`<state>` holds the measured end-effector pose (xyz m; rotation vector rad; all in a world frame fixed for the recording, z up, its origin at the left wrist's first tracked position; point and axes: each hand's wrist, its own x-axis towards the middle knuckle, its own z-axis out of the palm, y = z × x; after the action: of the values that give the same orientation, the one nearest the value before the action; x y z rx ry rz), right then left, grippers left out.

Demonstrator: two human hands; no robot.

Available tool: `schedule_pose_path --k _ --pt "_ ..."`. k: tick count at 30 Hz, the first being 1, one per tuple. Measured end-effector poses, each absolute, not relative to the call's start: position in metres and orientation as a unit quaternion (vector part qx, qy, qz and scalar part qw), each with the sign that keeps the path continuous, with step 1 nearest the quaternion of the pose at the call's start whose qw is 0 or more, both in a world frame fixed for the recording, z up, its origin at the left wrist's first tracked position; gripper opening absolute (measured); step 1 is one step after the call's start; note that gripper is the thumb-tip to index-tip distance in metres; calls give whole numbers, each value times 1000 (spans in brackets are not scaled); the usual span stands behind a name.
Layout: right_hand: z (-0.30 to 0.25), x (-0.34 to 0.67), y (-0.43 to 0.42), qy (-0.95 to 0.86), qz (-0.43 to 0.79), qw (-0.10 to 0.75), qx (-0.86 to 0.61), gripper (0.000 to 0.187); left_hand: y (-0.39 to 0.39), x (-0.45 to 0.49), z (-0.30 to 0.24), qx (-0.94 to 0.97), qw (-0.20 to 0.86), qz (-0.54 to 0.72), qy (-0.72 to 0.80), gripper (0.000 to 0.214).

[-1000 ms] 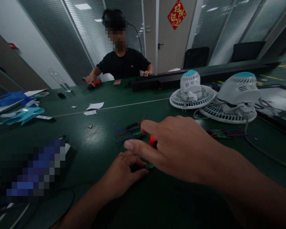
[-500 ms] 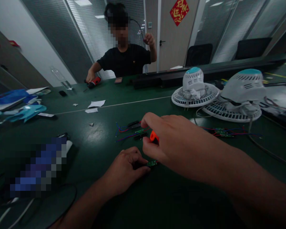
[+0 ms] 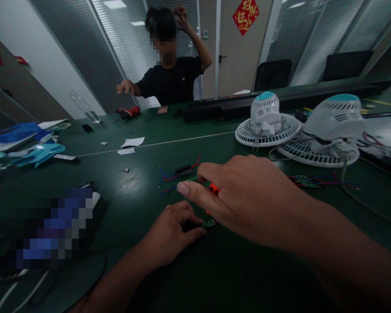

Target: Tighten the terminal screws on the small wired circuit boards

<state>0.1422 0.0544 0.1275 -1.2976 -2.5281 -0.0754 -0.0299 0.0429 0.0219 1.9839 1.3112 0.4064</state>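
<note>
My left hand (image 3: 172, 232) pinches the left end of a small green circuit board (image 3: 210, 224) at the tabletop. Over the board's right end is my right hand (image 3: 244, 195), its fingers wrapped round an orange-handled tool (image 3: 214, 188). Most of that tool is hidden by the hand, so its kind cannot be made out. Just beyond my hands lie black modules (image 3: 184, 170) with red and blue wires, partly covered by my right fingers. More green boards with wires (image 3: 304, 180) lie to the right, behind my right wrist.
Two white fan heads (image 3: 267, 126) rest at the right on their grilles. A power drill (image 3: 130, 113) lies across the green table, near a person (image 3: 172, 78). Paper scraps (image 3: 133, 142), a clear bottle (image 3: 91, 115) and blue plastic (image 3: 41, 152) are at the left.
My right hand has shifted slightly, its thumb now stretched further left. My left hand stays on the board. The person opposite has let go of the drill and raised the other hand to head height.
</note>
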Motion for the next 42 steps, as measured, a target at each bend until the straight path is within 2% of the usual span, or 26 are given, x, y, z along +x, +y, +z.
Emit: schedule_pose_path --k 4,6,13,26,31,36,42 --pt "126 142 56 -879 -31 134 -457 21 44 -30 23 776 345 144 508 16" --pt "126 143 56 -882 -19 132 -452 16 44 -30 23 776 344 143 509 17" --pt "124 144 56 -887 12 145 -439 26 43 -30 22 769 359 143 510 19" --pt "124 145 54 -886 26 160 -435 20 42 -30 22 763 360 164 512 16" --pt "126 144 56 -876 -33 139 -462 42 43 -30 23 774 347 145 510 17" --pt "125 141 57 -878 -45 125 -459 22 45 -31 23 783 338 141 503 17" --pt "124 142 57 -899 -18 114 -422 23 45 -32 19 784 334 138 505 17"
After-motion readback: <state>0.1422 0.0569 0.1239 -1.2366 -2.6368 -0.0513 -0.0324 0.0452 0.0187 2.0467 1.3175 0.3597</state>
